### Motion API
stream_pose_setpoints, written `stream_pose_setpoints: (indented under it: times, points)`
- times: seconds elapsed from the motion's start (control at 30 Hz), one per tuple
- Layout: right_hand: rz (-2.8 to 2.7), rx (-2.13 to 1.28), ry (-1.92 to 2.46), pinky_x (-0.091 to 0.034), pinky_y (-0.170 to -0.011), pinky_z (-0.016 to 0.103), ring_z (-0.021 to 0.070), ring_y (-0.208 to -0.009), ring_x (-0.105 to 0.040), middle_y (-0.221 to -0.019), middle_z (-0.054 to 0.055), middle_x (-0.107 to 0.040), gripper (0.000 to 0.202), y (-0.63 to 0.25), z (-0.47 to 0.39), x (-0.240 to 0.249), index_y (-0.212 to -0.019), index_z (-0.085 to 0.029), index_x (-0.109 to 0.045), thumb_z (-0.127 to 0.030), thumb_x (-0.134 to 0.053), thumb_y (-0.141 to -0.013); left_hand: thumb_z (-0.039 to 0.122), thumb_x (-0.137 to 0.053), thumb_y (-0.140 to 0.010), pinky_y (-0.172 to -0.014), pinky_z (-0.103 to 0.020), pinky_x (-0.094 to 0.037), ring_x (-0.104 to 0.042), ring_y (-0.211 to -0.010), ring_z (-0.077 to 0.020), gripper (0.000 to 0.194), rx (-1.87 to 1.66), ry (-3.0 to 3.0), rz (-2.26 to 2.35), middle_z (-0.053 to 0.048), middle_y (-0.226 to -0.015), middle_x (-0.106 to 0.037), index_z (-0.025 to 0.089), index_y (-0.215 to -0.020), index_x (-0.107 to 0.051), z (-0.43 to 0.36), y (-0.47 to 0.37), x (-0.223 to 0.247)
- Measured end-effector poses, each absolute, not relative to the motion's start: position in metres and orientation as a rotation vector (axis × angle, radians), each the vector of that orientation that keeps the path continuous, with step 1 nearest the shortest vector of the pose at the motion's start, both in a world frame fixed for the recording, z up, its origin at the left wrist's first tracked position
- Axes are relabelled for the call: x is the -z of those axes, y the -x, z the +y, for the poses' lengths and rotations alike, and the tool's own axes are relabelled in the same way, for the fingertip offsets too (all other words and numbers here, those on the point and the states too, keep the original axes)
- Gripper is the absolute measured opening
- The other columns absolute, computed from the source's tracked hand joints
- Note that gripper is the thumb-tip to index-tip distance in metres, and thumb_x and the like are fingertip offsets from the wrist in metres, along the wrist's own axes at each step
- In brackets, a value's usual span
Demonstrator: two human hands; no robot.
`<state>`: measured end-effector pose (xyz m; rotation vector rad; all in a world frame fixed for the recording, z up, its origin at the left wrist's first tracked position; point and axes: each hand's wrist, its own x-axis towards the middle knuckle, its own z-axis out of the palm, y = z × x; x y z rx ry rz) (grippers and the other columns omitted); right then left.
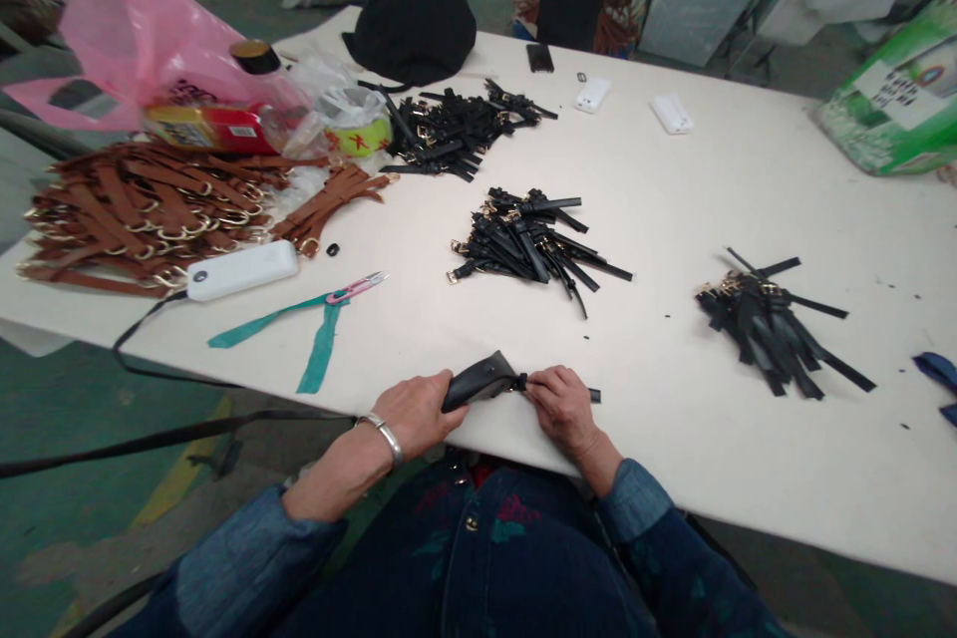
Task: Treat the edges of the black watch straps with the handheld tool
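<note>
Near the table's front edge, my left hand (420,411) is wrapped round the wide part of a black leather strap (482,381), which bends up into a loop. My right hand (564,409) pinches the strap's narrow part beside a small dark band; a thin black end sticks out to its right. The fingers of my right hand partly hide this section. Beyond my hands lies a pile of black buckle straps (527,244) with gold-coloured buckles. A second bunch of black straps (770,319) rests to the right.
Pink-handled thread snips (357,287) with teal cloth strips lie at left, near a white power bank (243,269) with a cable. Behind are brown straps (142,204), more black straps (464,130), a black cap (415,25) and a pink bag (150,30). A green bag (897,100) stands far right.
</note>
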<state>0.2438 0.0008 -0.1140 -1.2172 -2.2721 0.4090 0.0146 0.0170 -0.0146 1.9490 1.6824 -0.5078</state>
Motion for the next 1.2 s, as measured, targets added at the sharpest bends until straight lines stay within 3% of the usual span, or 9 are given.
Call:
stream_pose_setpoints:
  times: [0.23, 0.43, 0.7, 1.0, 1.2]
  points:
    - [-2.056, -0.733, 1.167, -0.043, -0.073, 0.035, 0.0182, -0.084, -0.049, -0.085, 0.005, -0.058, 0.015, -0.247, 0.009, 0.111, -0.082, -0.022, -0.060, -0.016, -0.046, -0.081, 0.051, -0.041, -0.073, -0.064, -0.030, -0.042, -0.060, -0.077, -0.0212, 0.037, 0.484, -1.935, 1.689, -0.006, -0.082, -0.064, 0.022, -0.091, -0.052, 0.014, -0.016, 0.015]
    - [-2.028, -0.898, 1.214, -0.040, -0.081, 0.034, 0.0180, -0.092, -0.047, -0.094, 0.005, -0.053, 0.008, -0.246, 0.014, 0.101, -0.074, -0.020, -0.056, -0.016, -0.050, -0.078, 0.052, -0.039, -0.073, -0.064, -0.031, -0.043, -0.060, -0.076, -0.0218, 0.038, 0.471, -1.946, 1.687, -0.007, -0.082, -0.064, 0.022, -0.091, -0.052, 0.013, -0.017, 0.016]
    - [-1.963, -1.085, 1.228, -0.036, -0.079, 0.031, 0.0156, -0.085, -0.049, -0.089, 0.002, -0.056, 0.014, -0.243, 0.020, 0.098, -0.069, -0.019, -0.050, -0.023, -0.047, -0.081, 0.053, -0.039, -0.073, -0.063, -0.030, -0.043, -0.060, -0.076, -0.0214, 0.039, 0.487, -1.946, 1.688, -0.007, -0.083, -0.064, 0.022, -0.092, -0.052, 0.013, -0.016, 0.018]
    - [-1.741, -1.018, 1.437, -0.038, -0.060, 0.025, 0.0126, -0.062, -0.050, -0.068, -0.001, -0.056, 0.019, -0.235, 0.019, 0.111, -0.076, -0.020, -0.053, -0.029, -0.039, -0.085, 0.051, -0.041, -0.073, -0.063, -0.029, -0.042, -0.060, -0.077, -0.0210, 0.036, 0.488, -1.924, 1.704, -0.006, -0.082, -0.064, 0.022, -0.091, -0.052, 0.013, -0.018, 0.013]
    - [-1.855, -0.721, 1.503, -0.036, -0.069, 0.028, 0.0154, -0.069, -0.050, -0.070, 0.001, -0.057, 0.012, -0.228, 0.016, 0.115, -0.076, -0.021, -0.055, -0.025, -0.045, -0.082, 0.051, -0.039, -0.073, -0.063, -0.031, -0.041, -0.060, -0.077, -0.0222, 0.036, 0.555, -1.973, 1.690, -0.007, -0.082, -0.064, 0.022, -0.092, -0.051, 0.011, -0.015, 0.007]
